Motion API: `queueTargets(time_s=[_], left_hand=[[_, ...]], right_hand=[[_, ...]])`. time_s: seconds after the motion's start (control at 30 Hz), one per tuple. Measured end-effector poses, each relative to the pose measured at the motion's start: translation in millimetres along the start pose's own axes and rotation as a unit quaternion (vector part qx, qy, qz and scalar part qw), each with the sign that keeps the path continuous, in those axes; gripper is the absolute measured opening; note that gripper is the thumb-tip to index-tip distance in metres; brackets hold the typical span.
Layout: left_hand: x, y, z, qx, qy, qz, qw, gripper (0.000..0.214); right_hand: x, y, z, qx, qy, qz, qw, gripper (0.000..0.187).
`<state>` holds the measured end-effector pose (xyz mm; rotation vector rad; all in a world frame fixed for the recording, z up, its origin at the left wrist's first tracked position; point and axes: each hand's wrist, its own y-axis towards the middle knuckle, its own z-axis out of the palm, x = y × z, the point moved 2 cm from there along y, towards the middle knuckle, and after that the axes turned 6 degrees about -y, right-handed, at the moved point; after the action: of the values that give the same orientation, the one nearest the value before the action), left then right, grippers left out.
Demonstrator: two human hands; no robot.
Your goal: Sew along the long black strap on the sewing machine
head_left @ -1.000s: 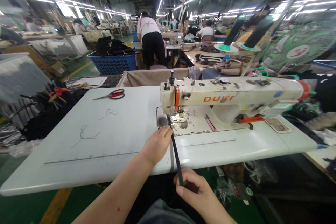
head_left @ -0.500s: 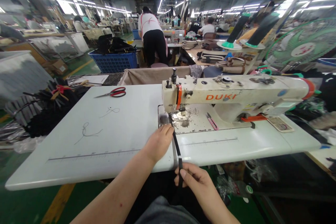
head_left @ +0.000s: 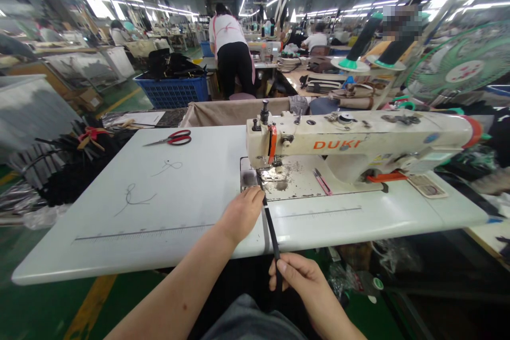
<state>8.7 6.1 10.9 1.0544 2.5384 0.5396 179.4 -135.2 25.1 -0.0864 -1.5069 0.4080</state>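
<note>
A narrow black strap [head_left: 271,228] runs from under the presser foot of the white DUKI sewing machine [head_left: 358,143] toward me over the table's front edge. My left hand [head_left: 241,212] rests on the white table [head_left: 167,207] just left of the needle plate, fingers curled against the strap's upper part. My right hand [head_left: 297,276] is below the table edge, pinching the strap's lower end between thumb and fingers.
Red-handled scissors [head_left: 173,138] and loose threads [head_left: 135,196] lie on the table's left side. Small pink snips [head_left: 322,181] sit on the machine bed. Black strap bundles [head_left: 59,164] pile at left. A blue crate [head_left: 175,90], a standing person [head_left: 231,58] and a green fan [head_left: 462,69] are behind.
My right hand let the strap's lower end slide up toward the table edge, then settled slightly lower. The left hand stays beside the needle plate. The view shifted a little.
</note>
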Motion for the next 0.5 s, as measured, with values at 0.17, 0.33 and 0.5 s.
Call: queueTargets(time_s=[0.17,0.33,0.5], left_hand=[[-0.4,-0.2,-1.5,-0.005,-0.026,-0.011,1.000,0.020],[-1.8,0.1,-3.2,-0.014,-0.033,-0.016,0.999,0.024],[-1.5,4.3,-1.3,-0.016,-0.033,-0.036,0.999,0.029]], right_hand=[[-1.6,-0.5,0.2,-0.002,0.004,0.009,1.000,0.045],[-2.2,0.0,0.7,-0.006,0.006,0.011,1.000,0.048],[0.0,-1.0,0.8,-0.011,0.012,0.016,1.000,0.049]])
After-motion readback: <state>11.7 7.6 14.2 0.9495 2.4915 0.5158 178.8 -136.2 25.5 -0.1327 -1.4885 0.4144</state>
